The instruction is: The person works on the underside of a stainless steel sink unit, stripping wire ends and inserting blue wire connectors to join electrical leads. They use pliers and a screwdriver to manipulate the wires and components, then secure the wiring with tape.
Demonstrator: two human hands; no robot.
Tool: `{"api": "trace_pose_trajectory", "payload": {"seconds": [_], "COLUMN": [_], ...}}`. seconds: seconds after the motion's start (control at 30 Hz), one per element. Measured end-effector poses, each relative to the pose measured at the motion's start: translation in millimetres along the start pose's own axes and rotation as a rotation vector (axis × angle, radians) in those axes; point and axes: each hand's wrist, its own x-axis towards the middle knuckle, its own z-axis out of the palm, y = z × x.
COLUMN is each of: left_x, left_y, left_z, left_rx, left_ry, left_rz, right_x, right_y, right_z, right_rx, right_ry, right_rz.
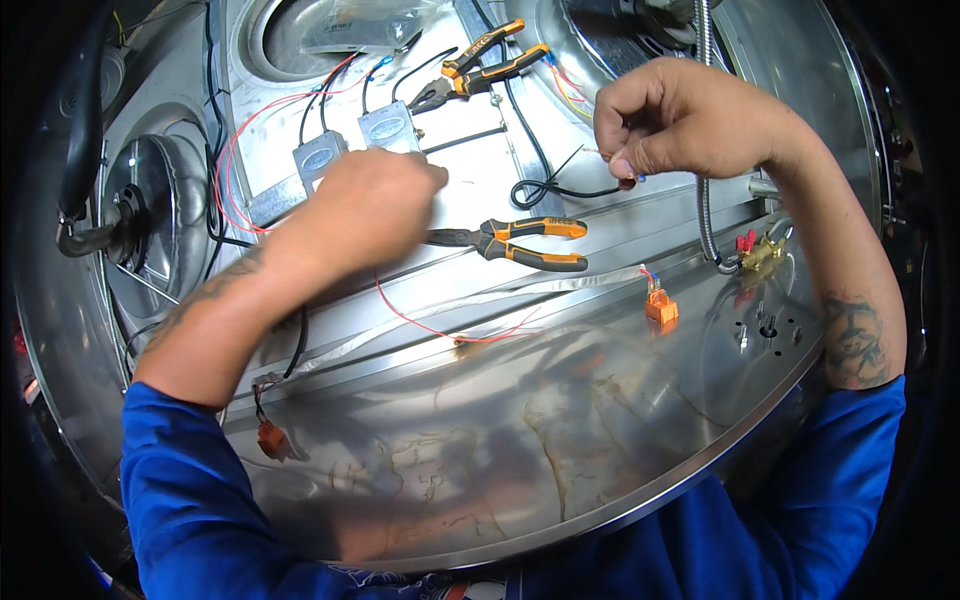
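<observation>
My right hand (pixel 690 120) is closed in a pinch at the upper right. A black cable (pixel 572 192) with a loop in it runs to its fingertips, where a small blue bit shows. My left hand (pixel 365 205) is curled in front of two grey boxes (pixel 388 128) with wires; its fingertips are hidden. A thin red wire (pixel 415 322) comes out from beneath that hand, but whether the hand holds it is hidden. Just right of the left hand lie orange-and-black pliers (pixel 500 243). A second pair of pliers (pixel 475 75) rests beyond the boxes.
A white sleeved wire bundle (pixel 480 300) crosses the metal panel, with orange connectors (pixel 661 307) at its ends. A braided metal hose (pixel 703 220) meets a brass valve (pixel 762 255) at right. Round openings and a clear plastic bag (pixel 365 28) are at the back. A curved steel edge (pixel 640 505) runs nearest me.
</observation>
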Motion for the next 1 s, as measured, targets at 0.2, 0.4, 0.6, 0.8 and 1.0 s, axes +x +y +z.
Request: {"api": "trace_pose_trajectory", "payload": {"seconds": [0.2, 0.4, 0.6, 0.8, 1.0], "left_x": [-18.9, -16.1, -13.1, -11.0, -7.9], "left_y": [-16.0, -23.7, -17.7, -10.2, -6.3], "left_z": [19.3, 49.5, 43.4, 16.1, -16.3], "left_rx": [0.292, 0.427, 0.417, 0.317, -0.173], "left_ry": [0.161, 0.170, 0.146, 0.105, -0.105], "left_rz": [0.128, 0.069, 0.044, -0.014, -0.177], "right_x": [-0.6, -5.5, -4.2, -3.4, -4.0], "right_y": [-6.3, -3.9, -5.3, -10.4, -14.9], "right_z": [0.2, -3.3, -4.1, -1.0, -2.6], "right_rx": [-0.238, -0.270, -0.315, -0.243, -0.299], "right_ry": [0.086, 0.061, 0.090, 0.221, 0.221], "right_rz": [-0.009, 0.007, -0.045, 0.029, -0.002]}}
